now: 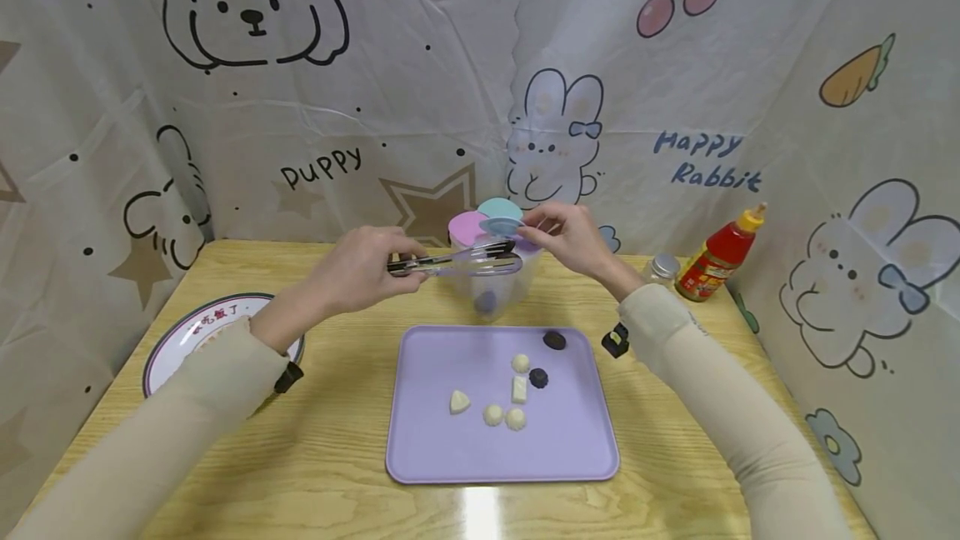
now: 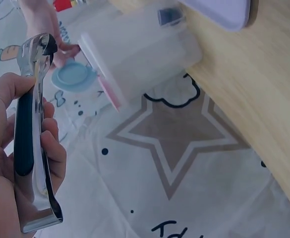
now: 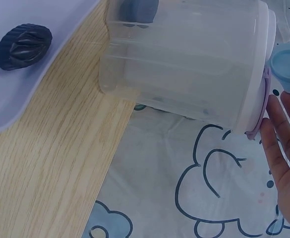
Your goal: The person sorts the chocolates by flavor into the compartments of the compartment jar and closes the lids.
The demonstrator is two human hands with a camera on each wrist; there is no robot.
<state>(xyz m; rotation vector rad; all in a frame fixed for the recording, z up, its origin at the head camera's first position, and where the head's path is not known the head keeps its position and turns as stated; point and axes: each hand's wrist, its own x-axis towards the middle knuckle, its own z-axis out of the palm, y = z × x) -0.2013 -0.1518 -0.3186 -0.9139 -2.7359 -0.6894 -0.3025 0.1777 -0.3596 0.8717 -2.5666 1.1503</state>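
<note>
My left hand (image 1: 363,269) grips metal tongs with dark handles (image 2: 25,134), their tips in front of the container in the head view. A translucent container (image 3: 184,64) with pink, green, purple and blue lids stands behind the tray. My right hand (image 1: 568,238) pinches the raised light-blue lid (image 2: 74,76) at its edge. One dark piece (image 1: 486,302) shows through the container wall, low down. On the purple tray (image 1: 427,448) lie several small white pieces (image 1: 492,415), a dark round piece (image 1: 538,377) and a dark ridged, shell-like piece (image 3: 24,46).
A white plate with a dark rim (image 1: 168,352) and red writing sits at the left, partly behind my left forearm. At the right stand a red sauce bottle (image 1: 716,261) and a small jar with a silver lid (image 1: 663,267). Printed cloth (image 1: 360,90) hangs behind the table.
</note>
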